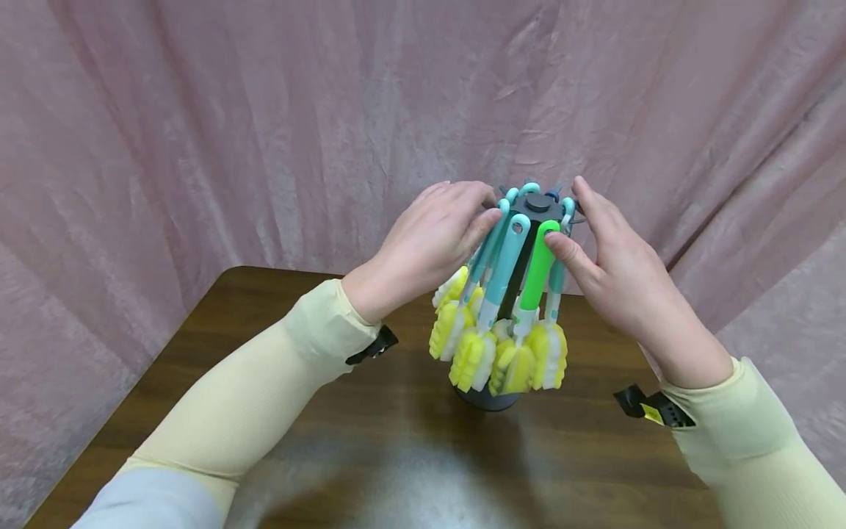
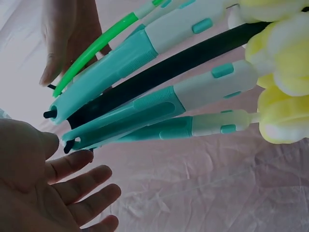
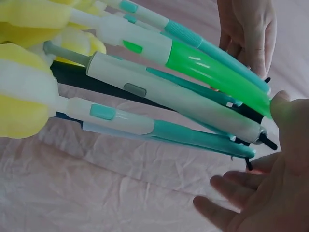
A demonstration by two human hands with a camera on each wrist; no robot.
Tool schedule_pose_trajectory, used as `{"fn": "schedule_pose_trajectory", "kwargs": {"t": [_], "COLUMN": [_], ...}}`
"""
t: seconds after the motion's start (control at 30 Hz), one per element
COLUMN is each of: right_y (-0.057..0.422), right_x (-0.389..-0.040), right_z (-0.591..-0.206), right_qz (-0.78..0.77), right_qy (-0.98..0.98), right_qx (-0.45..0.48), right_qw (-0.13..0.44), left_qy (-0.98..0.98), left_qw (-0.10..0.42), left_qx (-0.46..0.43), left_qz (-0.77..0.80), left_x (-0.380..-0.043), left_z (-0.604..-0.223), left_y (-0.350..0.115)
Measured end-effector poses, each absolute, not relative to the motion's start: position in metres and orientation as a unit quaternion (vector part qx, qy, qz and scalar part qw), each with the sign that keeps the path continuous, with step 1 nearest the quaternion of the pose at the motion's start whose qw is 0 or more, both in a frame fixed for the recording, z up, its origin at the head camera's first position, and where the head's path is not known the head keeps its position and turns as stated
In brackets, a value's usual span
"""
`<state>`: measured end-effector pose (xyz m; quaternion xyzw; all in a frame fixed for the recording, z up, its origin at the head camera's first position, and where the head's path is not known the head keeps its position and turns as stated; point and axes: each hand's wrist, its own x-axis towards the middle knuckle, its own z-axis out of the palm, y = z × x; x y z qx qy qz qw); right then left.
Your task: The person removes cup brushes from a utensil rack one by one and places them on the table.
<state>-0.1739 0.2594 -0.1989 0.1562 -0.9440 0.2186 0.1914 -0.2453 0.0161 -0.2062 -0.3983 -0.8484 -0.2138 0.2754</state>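
Several sponge bottle brushes hang head-down from a black stand (image 1: 537,203). Most have teal handles (image 1: 507,253); one handle is bright green (image 1: 538,264), and a whitish one (image 3: 178,102) shows in the right wrist view. Their sponge heads (image 1: 473,358) are yellow and white. My left hand (image 1: 439,228) is at the left of the stand's top, thumb and fingertips right by the teal handle ends, fingers loosely spread. On the other side is my right hand (image 1: 617,272), its thumb at the green handle's top end and its other fingers extended behind the hooks.
The stand's round dark base (image 1: 487,400) rests on a brown wooden table (image 1: 370,433). Behind the table hangs a pink curtain (image 1: 317,132). Small black hooks (image 3: 268,141) stick out through the handle ends.
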Motion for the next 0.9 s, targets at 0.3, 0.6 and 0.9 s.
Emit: {"fn": "schedule_pose_trajectory", "kwargs": {"t": [0.3,0.6,0.9], "right_y": [0.258,0.264,0.281], "right_x": [-0.185,-0.183,-0.181], "right_z": [-0.207,-0.205,-0.207], "right_qz": [0.263,0.295,0.315], "right_qy": [-0.911,-0.896,-0.896], "right_qx": [0.218,0.225,0.199], "right_qw": [0.229,0.245,0.241], "left_qy": [-0.835,-0.821,-0.826], "left_qw": [0.271,0.289,0.290], "left_qx": [-0.422,-0.433,-0.434], "left_qz": [-0.224,-0.233,-0.213], "left_x": [-0.250,-0.254,-0.255], "left_z": [-0.205,-0.207,-0.204], "left_y": [0.024,0.037,0.058]}}
